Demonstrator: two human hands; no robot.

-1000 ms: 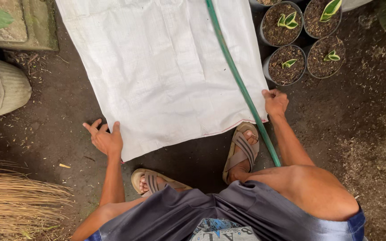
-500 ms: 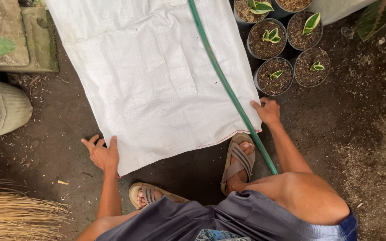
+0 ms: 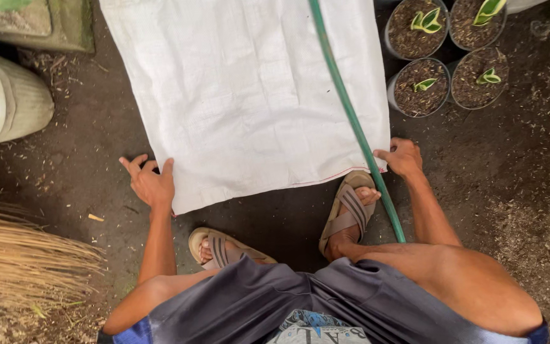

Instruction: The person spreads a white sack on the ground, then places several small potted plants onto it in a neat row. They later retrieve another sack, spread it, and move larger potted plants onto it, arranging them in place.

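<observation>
I look down and see a big white sack lying flat on the dark dirt ground. My left hand sits on the near left corner of the sack. Its fingers are spread wide and pressed flat, holding nothing, just pushing the corner down. My right hand is at the near right corner. Its fingers curl in narrow at the edge of the sack, but I cannot tell if they pinch the cloth or only rest on it.

A green hose lies across the sack, just left of my right fingers, and runs down past my right sandal. My left sandal is just behind my left hand.

Beyond my right fingers stand four black pots with small green shoots. Far to the left of my left fingers is a pale ribbed pot lying on its side, and nearer to me a bundle of dry straw.

I think the sack is nearly spread out. It looks flat and smooth, with both near corners down. The hose is still on top of it, and nothing has been put on the sack yet.
</observation>
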